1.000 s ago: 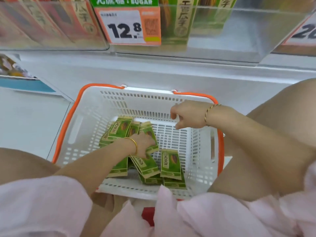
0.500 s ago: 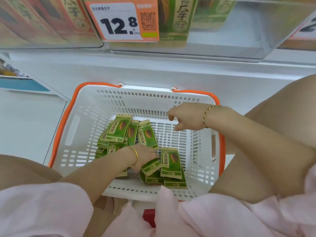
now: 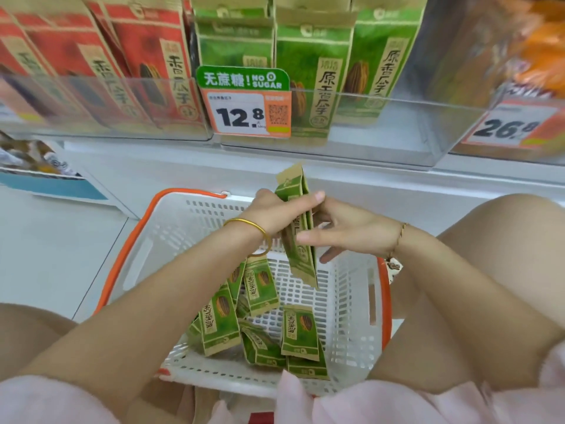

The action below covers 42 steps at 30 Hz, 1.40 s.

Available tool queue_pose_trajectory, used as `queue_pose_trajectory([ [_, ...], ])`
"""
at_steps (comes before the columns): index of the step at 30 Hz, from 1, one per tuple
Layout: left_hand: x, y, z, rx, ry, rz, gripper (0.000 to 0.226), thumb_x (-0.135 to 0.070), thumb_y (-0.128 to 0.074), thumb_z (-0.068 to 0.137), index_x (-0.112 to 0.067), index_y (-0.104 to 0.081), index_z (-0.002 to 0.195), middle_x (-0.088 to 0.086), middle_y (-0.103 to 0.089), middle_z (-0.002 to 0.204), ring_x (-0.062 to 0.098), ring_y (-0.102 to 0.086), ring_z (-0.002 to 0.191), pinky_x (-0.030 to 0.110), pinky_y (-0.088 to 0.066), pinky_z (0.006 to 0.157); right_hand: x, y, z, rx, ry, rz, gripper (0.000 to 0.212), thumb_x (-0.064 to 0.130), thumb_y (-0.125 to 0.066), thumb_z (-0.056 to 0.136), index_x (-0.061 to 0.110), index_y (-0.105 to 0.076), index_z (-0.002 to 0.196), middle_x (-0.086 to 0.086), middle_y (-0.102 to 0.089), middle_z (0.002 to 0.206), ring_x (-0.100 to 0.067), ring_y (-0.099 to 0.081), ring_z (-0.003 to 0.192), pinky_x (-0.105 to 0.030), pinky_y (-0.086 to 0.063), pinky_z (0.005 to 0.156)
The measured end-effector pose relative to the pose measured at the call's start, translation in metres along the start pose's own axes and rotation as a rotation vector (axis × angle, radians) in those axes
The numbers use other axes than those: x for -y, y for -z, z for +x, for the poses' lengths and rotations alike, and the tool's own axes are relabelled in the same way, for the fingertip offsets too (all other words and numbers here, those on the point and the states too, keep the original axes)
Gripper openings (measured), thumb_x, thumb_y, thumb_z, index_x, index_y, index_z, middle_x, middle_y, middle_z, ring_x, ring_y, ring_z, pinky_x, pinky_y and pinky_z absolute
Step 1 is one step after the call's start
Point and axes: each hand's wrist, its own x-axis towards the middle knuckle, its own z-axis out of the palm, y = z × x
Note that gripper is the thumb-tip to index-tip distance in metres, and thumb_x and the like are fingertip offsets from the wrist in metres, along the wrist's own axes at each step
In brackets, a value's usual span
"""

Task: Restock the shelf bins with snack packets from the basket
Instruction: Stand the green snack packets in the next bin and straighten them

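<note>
Left hand (image 3: 272, 217) tight around a few green packets (image 3: 301, 254) above the basket (image 3: 171, 234); right hand (image 3: 356, 232) open, straight-fingered, against them

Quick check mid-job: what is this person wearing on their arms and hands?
Both forearms are bare, with no gloves. By the left hand, a plain smooth gold bangle circles the wrist. By the right hand, there is a thin gold chain bracelet with a small charm. Pale pink fabric covers the upper arms.
</note>
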Motion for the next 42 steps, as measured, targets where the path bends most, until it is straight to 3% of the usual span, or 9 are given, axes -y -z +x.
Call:
queue_pose_trajectory([
  [3,-0.023,0.001,-0.021,0.034,-0.072,-0.037,0.100,-0.084,-0.059,0.043,-0.010,-0.062,0.110,0.005,-0.070,0.096,0.015,-0.067,0.086,0.025,-0.052,0.070,0.008,-0.003,-0.007,-0.222,0.101,0.004,0.033,0.015,-0.061,0.089,0.012,-0.049,0.120,-0.008,-0.065,0.102,-0.021,-0.067,0.092,-0.040,-0.060,0.066],
  [8,-0.069,0.021,-0.054,-0.014,-0.439,0.084,0.010,-0.027,-0.060,0.090,-0.018,-0.063,0.093,-0.002,-0.066,0.084,0.002,-0.063,0.076,0.013,-0.046,0.066,0.022,0.032,-0.034,-0.501,0.185,0.169,0.047,0.016,-0.059,0.068,0.008,-0.050,0.114,-0.011,-0.067,0.094,-0.022,-0.065,0.076,-0.038,-0.054,0.061],
  [11,-0.094,0.027,-0.061,-0.230,-0.671,0.109,0.029,-0.013,-0.060,0.089,-0.007,-0.057,0.117,0.005,-0.060,0.109,0.014,-0.060,0.091,0.023,-0.047,0.084,0.044,0.054,-0.050,-0.651,0.355,0.347,0.036,0.019,-0.057,0.068,0.017,-0.051,0.104,0.000,-0.067,0.092,-0.013,-0.065,0.073,-0.029,-0.052,0.060],
  [14,-0.115,0.034,-0.062,-0.524,-0.914,0.309,0.033,-0.011,-0.059,0.087,-0.008,-0.057,0.119,0.005,-0.051,0.116,0.018,-0.054,0.100,0.023,-0.039,0.091,0.072,0.076,-0.055,-0.810,0.532,0.413,0.030,0.016,-0.057,0.073,0.022,-0.049,0.102,0.004,-0.064,0.097,-0.010,-0.064,0.083,-0.029,-0.054,0.068],
  [18,-0.131,0.037,-0.050,-0.773,-0.983,0.619,0.040,-0.007,-0.057,0.080,-0.008,-0.059,0.120,0.012,-0.049,0.132,0.032,-0.042,0.124,0.038,-0.031,0.100,0.097,0.101,-0.054,-0.935,0.699,0.323,0.036,0.009,-0.058,0.080,0.021,-0.043,0.110,0.004,-0.061,0.106,-0.008,-0.062,0.098,-0.029,-0.053,0.084],
  [23,-0.128,0.031,-0.032,-0.839,-1.000,0.828,0.049,0.003,-0.054,0.073,0.000,-0.057,0.122,0.019,-0.045,0.139,0.037,-0.037,0.133,0.057,-0.023,0.110,0.089,0.112,-0.030,-0.949,0.473,0.105,0.038,0.003,-0.063,0.084,0.021,-0.044,0.112,0.001,-0.060,0.111,-0.014,-0.060,0.104,-0.039,-0.050,0.094],
  [31,-0.116,0.028,-0.017,-0.869,-0.997,0.953,0.062,-0.006,-0.028,0.076,-0.001,-0.044,0.136,0.014,-0.045,0.142,0.032,-0.037,0.135,0.056,-0.019,0.111,0.085,0.114,-0.008,-1.046,0.022,-0.432,0.042,0.022,-0.069,0.085,0.005,-0.048,0.116,-0.013,-0.057,0.120,-0.030,-0.056,0.108,-0.037,-0.046,0.088],
  [35,-0.116,0.028,-0.015,-0.886,-1.027,0.946,0.060,-0.004,-0.029,0.077,0.000,-0.044,0.135,0.016,-0.046,0.141,0.034,-0.038,0.133,0.056,-0.022,0.111,0.090,0.114,-0.006,-1.094,0.039,-0.360,0.040,0.018,-0.068,0.086,0.004,-0.040,0.111,-0.017,-0.054,0.118,-0.031,-0.055,0.104,-0.030,-0.038,0.074],
  [42,-0.108,0.028,-0.012,-0.962,-1.122,0.947,0.057,0.000,-0.026,0.078,0.003,-0.050,0.130,0.021,-0.045,0.139,0.039,-0.040,0.131,0.054,-0.026,0.110,0.085,0.110,-0.014,-1.178,0.101,-0.337,0.033,0.017,-0.063,0.090,0.010,-0.034,0.104,-0.013,-0.049,0.104,-0.024,-0.044,0.085,-0.034,-0.036,0.071],
])
